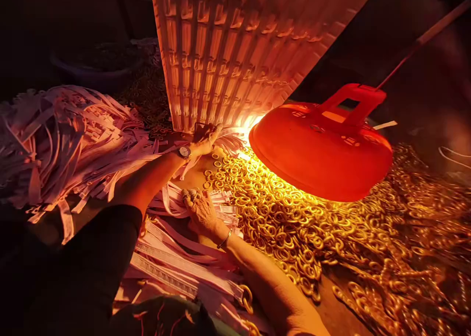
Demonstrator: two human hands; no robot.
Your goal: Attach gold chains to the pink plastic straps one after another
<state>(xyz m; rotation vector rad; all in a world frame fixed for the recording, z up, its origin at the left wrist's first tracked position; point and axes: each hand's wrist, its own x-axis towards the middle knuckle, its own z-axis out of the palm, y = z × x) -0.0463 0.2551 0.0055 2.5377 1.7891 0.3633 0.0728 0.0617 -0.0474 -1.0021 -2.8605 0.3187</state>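
Observation:
My left hand (pixel 206 139), with a wristwatch on the wrist, reaches forward to the foot of a hanging sheet of white strips (pixel 235 51), and its fingers are closed on the strip ends there. My right hand (pixel 198 209), wearing rings and a bangle, rests fingers curled on a bundle of white strips (pixel 184 262) in front of me. Beside both hands lies a heap of golden metal rings (pixel 279 213).
A red lamp shade (pixel 320 149) hangs low over the rings, throwing bright light under it. A large pile of loose white strips (pixel 66 140) lies at the left. More rings and chains (pixel 412 257) spread to the right. The background is dark.

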